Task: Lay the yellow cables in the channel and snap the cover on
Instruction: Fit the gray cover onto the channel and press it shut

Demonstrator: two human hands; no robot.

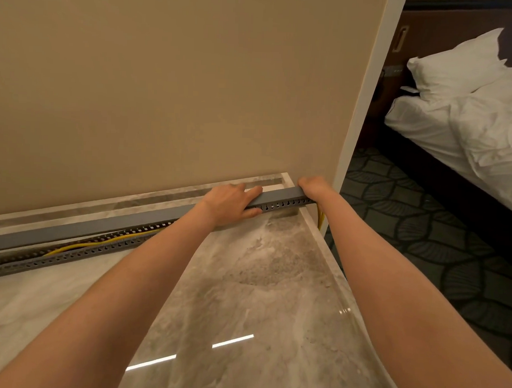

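Surface: glossy marble tabletop point(263, 281) against a beige wall point(165, 89).
Channel: slotted grey channel point(72, 252) along the wall, yellow cables point(81, 245) inside.
Cover: grey cover point(82, 229) seated at right, lifted at left.
Left hand point(230, 201): fingers clenched on the cover.
Right hand point(314, 187): fingers pressing the cover's end.
Beyond: bed point(469, 120).
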